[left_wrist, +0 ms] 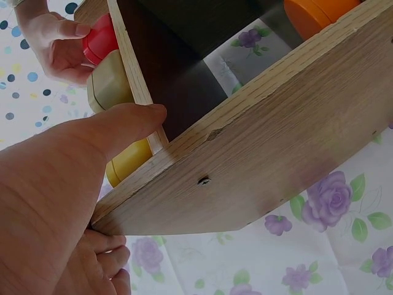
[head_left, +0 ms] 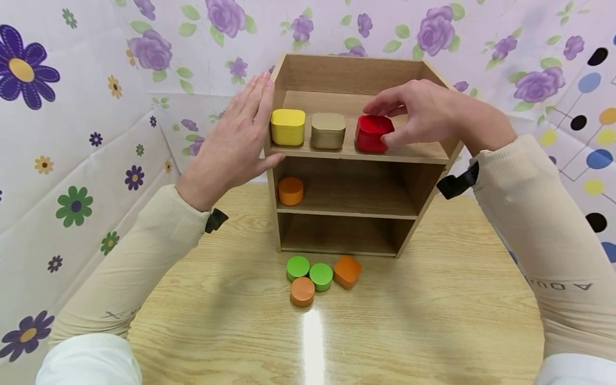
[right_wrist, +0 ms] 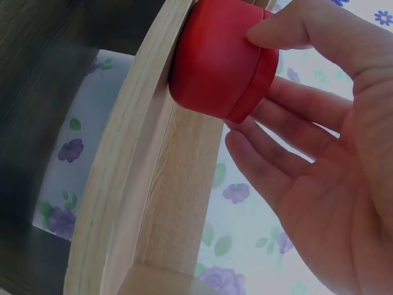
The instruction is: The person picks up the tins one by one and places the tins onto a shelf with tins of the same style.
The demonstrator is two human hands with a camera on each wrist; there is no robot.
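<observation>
My right hand (head_left: 414, 112) holds a red rounded-square tin (head_left: 375, 133) on the top level of a small wooden shelf (head_left: 361, 155). In the right wrist view, the thumb presses the tin's lid edge and the fingers lie behind it. Left of it, a gold tin (head_left: 328, 131) and a yellow tin (head_left: 287, 127) stand in a row. My left hand (head_left: 240, 128) rests against the shelf's left side, fingers straight in the head view. Its thumb touches the front edge of the top board, as the left wrist view shows.
An orange round tin (head_left: 291, 191) stands on the middle level. In front of the shelf, two green round tins (head_left: 321, 276), a copper-orange round one (head_left: 302, 292) and an orange squarish one (head_left: 347, 271) lie on the wooden table (head_left: 231, 321). Flowered cloth (head_left: 192, 59) hangs behind.
</observation>
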